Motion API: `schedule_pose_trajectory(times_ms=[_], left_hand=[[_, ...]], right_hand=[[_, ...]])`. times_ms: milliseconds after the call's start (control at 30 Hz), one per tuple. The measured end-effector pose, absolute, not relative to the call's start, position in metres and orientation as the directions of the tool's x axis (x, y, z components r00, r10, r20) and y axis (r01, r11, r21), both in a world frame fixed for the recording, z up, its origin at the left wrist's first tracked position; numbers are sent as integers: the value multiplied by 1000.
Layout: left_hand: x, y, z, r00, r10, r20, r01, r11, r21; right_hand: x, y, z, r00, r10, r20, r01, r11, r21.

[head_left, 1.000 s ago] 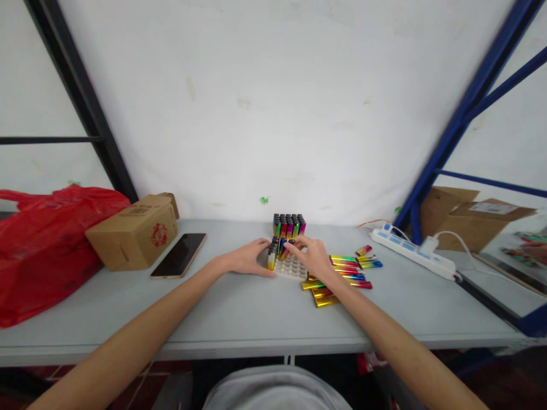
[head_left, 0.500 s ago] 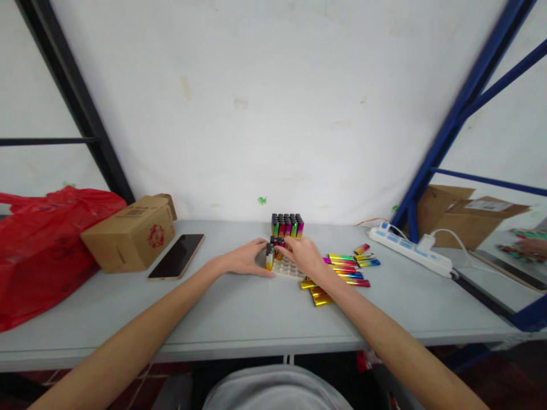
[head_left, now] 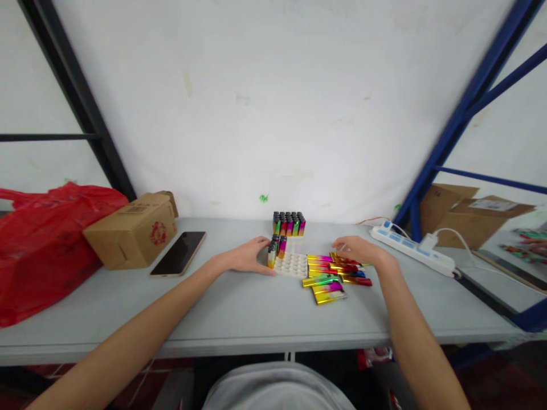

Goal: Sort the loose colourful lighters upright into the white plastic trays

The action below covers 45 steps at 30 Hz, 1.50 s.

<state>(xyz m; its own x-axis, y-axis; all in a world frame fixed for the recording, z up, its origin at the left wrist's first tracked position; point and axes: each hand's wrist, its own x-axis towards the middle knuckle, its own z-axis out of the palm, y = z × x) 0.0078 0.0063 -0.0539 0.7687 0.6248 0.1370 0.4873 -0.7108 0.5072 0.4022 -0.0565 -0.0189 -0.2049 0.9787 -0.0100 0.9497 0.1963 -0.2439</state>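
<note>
My left hand is open at the left end of a pale tray with round holes. Its thumb and fingers spread around a few upright lighters standing in that end, their bodies metallic and multicoloured with dark tops. My right hand is over the far side of a pile of lighters lying on the table right of the tray. Its fingers are bent and parted, reaching down by a red lighter; the thumb is mostly hidden. Behind the tray stands a block of upright lighters.
A phone, a cardboard box and a red plastic bag are at the left. A white power strip with cables lies at the right, before an open carton and a blue frame.
My right hand has gone from the upright lighters in the tray to the loose pile on the right. A purple-red lighter shows upright in the tray. My left hand stays put.
</note>
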Motion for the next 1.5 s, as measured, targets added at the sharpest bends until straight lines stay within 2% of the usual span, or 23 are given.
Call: schedule_pose_trajectory(times_ms=[100,200,367,467,600,700,800,900,1033,1133,1233,1400,1500], left_hand=[[7,7,-55,767,626,139,491,-713,500],[7,8,-55,769,624,137,492,-715,497],[7,8,-55,761,640,102,519,-697,495],[8,7,-54,765,634,115,510,-705,493],[8,7,-54,766,635,100,526,-709,469],[8,7,-54,770,627,119,506,-713,484],[9,7,-54,773,622,127,495,-716,493],[9,7,-54,775,621,119,500,-717,486],[9,7,-54,774,623,114,507,-717,478],[8,7,-54,780,613,125,494,-726,479],[8,7,-54,780,616,114,502,-723,475],[9,6,-54,777,616,131,489,-722,490],[9,7,-55,783,605,146,475,-732,488]], right_hand=[[409,-52,-22,-150,986,-75,953,124,-275],[402,-45,-28,-144,988,-50,956,125,-266],[383,-42,-31,-154,967,202,965,192,-181],[367,-45,-28,-150,951,270,935,225,-274],[341,-47,-28,-197,887,418,827,379,-416],[322,-45,-34,-139,858,494,720,430,-544],[307,-44,-40,-78,884,461,646,397,-652],[295,-47,-43,-92,904,418,542,397,-741],[280,-52,-46,-174,939,297,252,334,-908],[272,-51,-50,-184,957,223,107,245,-964],[268,-49,-55,-150,971,187,152,210,-966],[265,-50,-55,-38,942,333,458,312,-832],[264,-54,-52,10,925,379,567,307,-765]])
